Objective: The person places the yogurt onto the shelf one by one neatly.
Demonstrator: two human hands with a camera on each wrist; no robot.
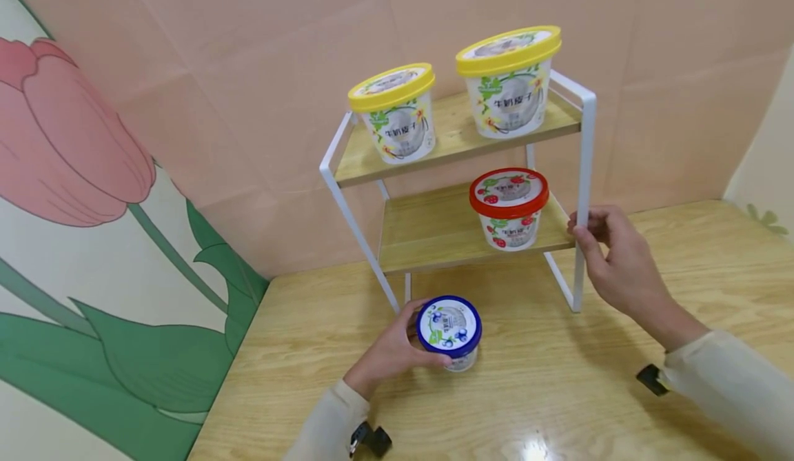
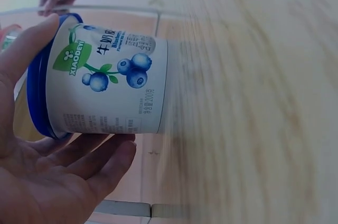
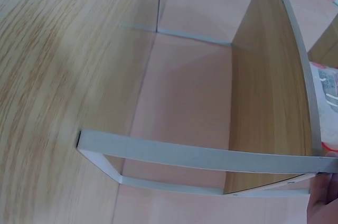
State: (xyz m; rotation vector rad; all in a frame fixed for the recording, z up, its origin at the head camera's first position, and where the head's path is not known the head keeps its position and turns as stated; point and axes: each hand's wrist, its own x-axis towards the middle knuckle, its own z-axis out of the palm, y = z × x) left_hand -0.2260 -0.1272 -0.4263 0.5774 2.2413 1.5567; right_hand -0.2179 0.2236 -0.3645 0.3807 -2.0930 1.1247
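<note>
My left hand [image 1: 397, 344] grips a small white tub with a blue lid [image 1: 449, 326], thumb on the near side and fingers round the far side. Blueberries are printed on the tub's side [image 2: 113, 76]. Its base is at the wooden tabletop in the left wrist view; I cannot tell whether it touches. My right hand [image 1: 626, 264] holds the right white metal upright [image 1: 585, 171] of a two-tier wooden rack, at lower shelf height. In the right wrist view only a bit of that hand [image 3: 323, 203] shows at the edge.
On the top shelf [image 1: 449, 120] stand two yellow-lidded tubs, a left one [image 1: 400, 127] and a right one [image 1: 511, 96]. A red-lidded tub [image 1: 509, 213] sits right of centre on the lower shelf [image 1: 428, 230]. A tulip-printed panel [image 1: 124, 254] borders the table [image 1: 298, 392] at left.
</note>
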